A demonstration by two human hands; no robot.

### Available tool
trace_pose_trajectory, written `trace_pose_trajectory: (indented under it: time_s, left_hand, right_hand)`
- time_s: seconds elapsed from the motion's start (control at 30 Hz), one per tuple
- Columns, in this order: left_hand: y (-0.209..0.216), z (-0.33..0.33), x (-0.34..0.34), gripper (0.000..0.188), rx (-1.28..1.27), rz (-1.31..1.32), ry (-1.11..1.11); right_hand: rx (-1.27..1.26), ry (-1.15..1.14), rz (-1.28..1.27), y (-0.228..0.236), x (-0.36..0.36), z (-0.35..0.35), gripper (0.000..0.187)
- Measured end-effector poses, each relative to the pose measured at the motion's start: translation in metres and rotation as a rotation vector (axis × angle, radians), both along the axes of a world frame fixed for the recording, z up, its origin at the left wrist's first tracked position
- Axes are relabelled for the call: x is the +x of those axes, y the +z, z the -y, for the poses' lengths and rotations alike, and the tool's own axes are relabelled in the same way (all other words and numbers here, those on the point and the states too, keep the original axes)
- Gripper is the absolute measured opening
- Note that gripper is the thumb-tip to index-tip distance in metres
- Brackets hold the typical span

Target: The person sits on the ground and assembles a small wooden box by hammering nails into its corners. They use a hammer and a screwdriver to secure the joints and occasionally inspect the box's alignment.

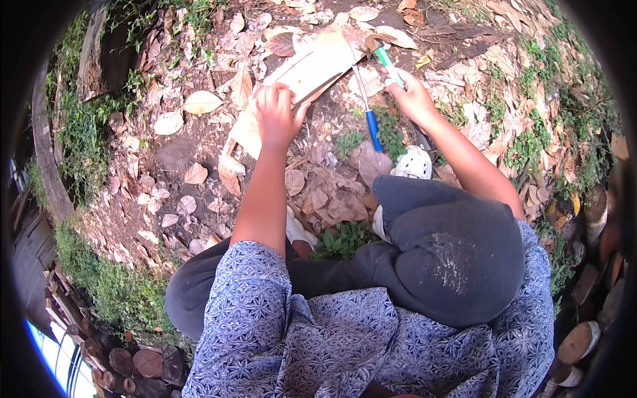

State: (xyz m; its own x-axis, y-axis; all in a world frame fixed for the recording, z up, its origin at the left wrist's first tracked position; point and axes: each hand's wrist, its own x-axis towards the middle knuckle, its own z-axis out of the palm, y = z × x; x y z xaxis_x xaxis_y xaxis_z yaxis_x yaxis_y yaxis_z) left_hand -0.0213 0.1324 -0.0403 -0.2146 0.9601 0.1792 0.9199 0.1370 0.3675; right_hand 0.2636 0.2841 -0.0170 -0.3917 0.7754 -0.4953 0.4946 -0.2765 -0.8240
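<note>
A pale wooden board (pixel 317 69) lies slantwise on the ground in front of me, brightly lit. My left hand (pixel 273 114) grips it near its lower end, fingers curled on its surface and thumb at the right edge. My right hand (pixel 413 98) is closed around the handle of a hammer (pixel 383 57) with a green and whitish grip. The hammer's brownish head is by the board's far right edge; I cannot tell whether they touch. Between my hands, a tool with a blue handle and thin metal shaft (pixel 373 130) lies with its far end near the board; its tip is unclear.
Dry leaves (pixel 202 102) and small green plants cover much of the soil. My bent knees and white perforated shoe (pixel 414 163) are close below the tools. A wooden post (pixel 99 60) stands at the far left. Cut logs (pixel 578 341) are stacked at the lower right and lower left.
</note>
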Motion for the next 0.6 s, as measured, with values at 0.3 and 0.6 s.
trace_pose_trajectory:
  time_s: [0.3,0.6]
  left_hand:
    - [-0.005,0.000,0.003,0.025,0.095,-0.040,-0.023]
    - [0.000,-0.003,0.006,0.023,0.047,-0.074,-0.043]
  right_hand:
    - [-0.043,-0.014,-0.021,0.003,0.004,0.004,0.039]
    - [0.180,0.229,-0.019,-0.013,-0.007,0.030,0.040]
